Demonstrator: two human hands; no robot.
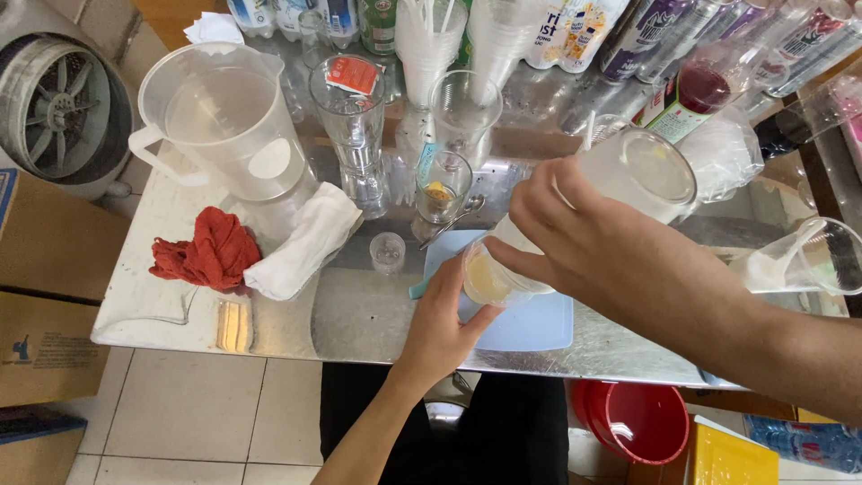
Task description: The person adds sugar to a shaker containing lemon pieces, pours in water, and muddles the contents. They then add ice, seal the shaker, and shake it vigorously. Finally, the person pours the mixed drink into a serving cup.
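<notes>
Gripping a tilted clear jar [628,175], the right hand [584,242] is closing around its body, while the left hand [444,319] is clasping a plastic cup [492,278] just above the blue cutting board [539,323].

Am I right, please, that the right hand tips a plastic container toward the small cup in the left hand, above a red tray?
Not quite: the tray is light blue, not red, as the head view shows. The rest holds: the right hand tips the plastic container toward the small cup in the left hand.
</notes>
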